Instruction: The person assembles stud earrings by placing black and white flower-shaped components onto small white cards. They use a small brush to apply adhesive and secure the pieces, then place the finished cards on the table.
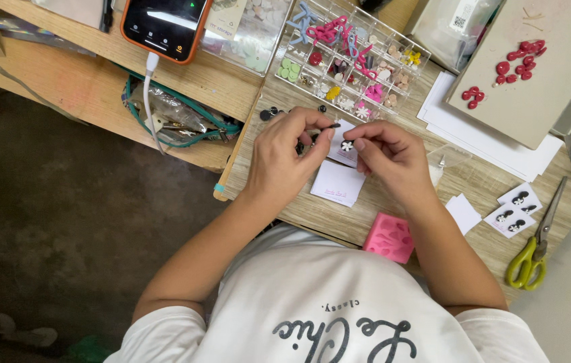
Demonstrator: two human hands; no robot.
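My left hand pinches a small dark piece between thumb and forefinger, just above a small white card. My right hand holds that card by its right side. A tiny black-and-white flower stud sits on the card between my two hands. A short stack of blank white cards lies on the wooden table right under my hands. Several small dark studs lie just beyond my left hand.
A clear compartment box of coloured pieces stands beyond the hands. A phone in an orange case with a white cable is far left. A pink mould, green-handled scissors, finished earring cards and a board with red pieces lie right.
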